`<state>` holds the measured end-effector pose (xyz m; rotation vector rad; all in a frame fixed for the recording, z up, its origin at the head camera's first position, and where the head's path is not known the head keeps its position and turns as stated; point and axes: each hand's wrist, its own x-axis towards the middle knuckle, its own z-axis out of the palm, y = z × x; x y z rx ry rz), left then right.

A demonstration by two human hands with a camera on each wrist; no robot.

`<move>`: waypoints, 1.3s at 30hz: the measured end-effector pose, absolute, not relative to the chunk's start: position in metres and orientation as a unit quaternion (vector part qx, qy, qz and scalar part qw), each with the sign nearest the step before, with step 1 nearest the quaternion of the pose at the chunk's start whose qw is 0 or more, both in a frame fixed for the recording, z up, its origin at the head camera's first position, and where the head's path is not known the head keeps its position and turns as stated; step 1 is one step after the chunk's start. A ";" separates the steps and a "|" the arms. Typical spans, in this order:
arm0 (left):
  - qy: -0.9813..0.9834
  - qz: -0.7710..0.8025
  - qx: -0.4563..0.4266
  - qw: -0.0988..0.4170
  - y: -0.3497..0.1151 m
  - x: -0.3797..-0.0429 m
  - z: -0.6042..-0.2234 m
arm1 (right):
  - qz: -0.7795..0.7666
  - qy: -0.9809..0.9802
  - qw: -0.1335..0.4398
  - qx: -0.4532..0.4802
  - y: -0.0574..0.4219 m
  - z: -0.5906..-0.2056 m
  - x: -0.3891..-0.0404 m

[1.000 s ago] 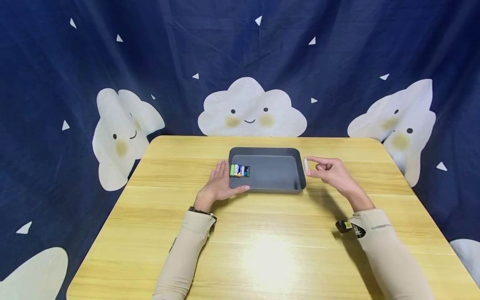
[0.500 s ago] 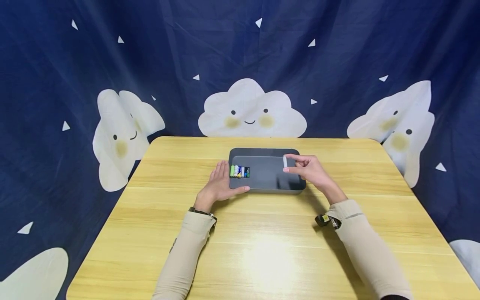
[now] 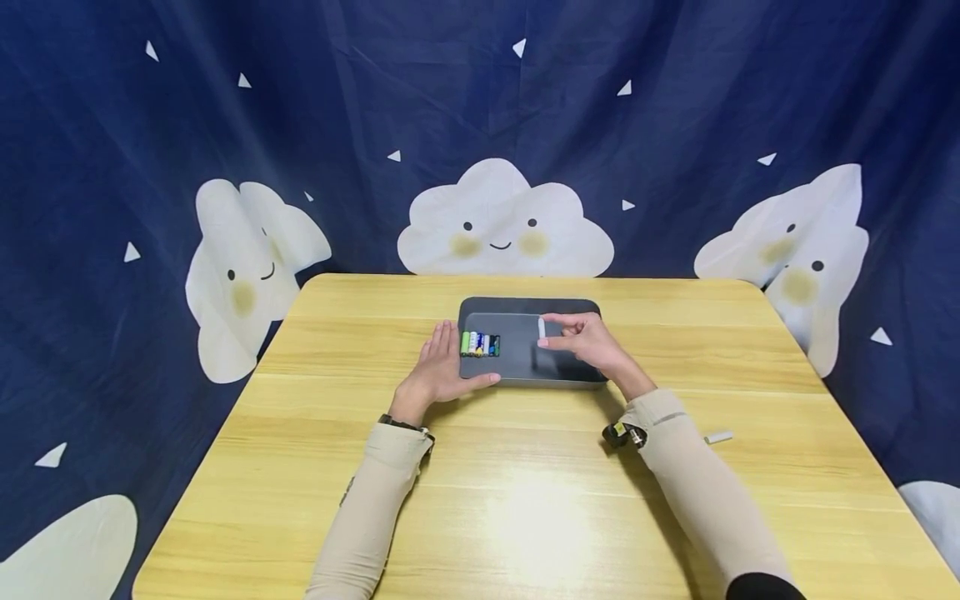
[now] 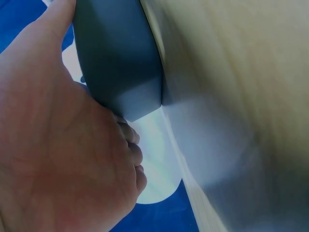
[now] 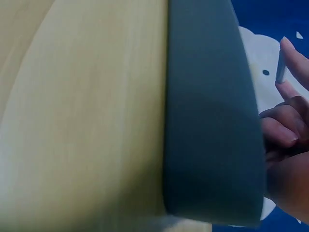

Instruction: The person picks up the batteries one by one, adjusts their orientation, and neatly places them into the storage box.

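Observation:
A dark grey rectangular tray stands on the wooden table. At its left end lies a row of several batteries, green, white, blue and dark ones side by side. My left hand rests against the tray's left side with fingers straight and the thumb along the front rim. Above the tray's middle, my right hand pinches a white battery by its two ends between thumb and index finger. In the right wrist view that battery is seen edge-on past the tray's side.
Another small white battery lies on the table just right of my right forearm. A dark blue curtain with white clouds hangs behind the table's far edge.
My right hand has carried the white battery leftward from beyond the tray's right rim to over its middle. The loose battery on the table has come into view beside the forearm. My left hand stays put.

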<state>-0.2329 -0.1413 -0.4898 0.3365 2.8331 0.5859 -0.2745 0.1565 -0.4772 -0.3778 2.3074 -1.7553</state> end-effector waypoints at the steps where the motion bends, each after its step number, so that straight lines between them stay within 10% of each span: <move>1: 0.966 0.200 0.115 0.115 -0.141 -0.232 -0.490 | -0.592 0.788 0.109 -0.127 0.154 -0.479 -0.275; 39: 0.963 0.207 0.117 0.124 -0.143 -0.239 -0.494 | -0.534 0.825 0.176 -0.056 0.093 -0.508 -0.295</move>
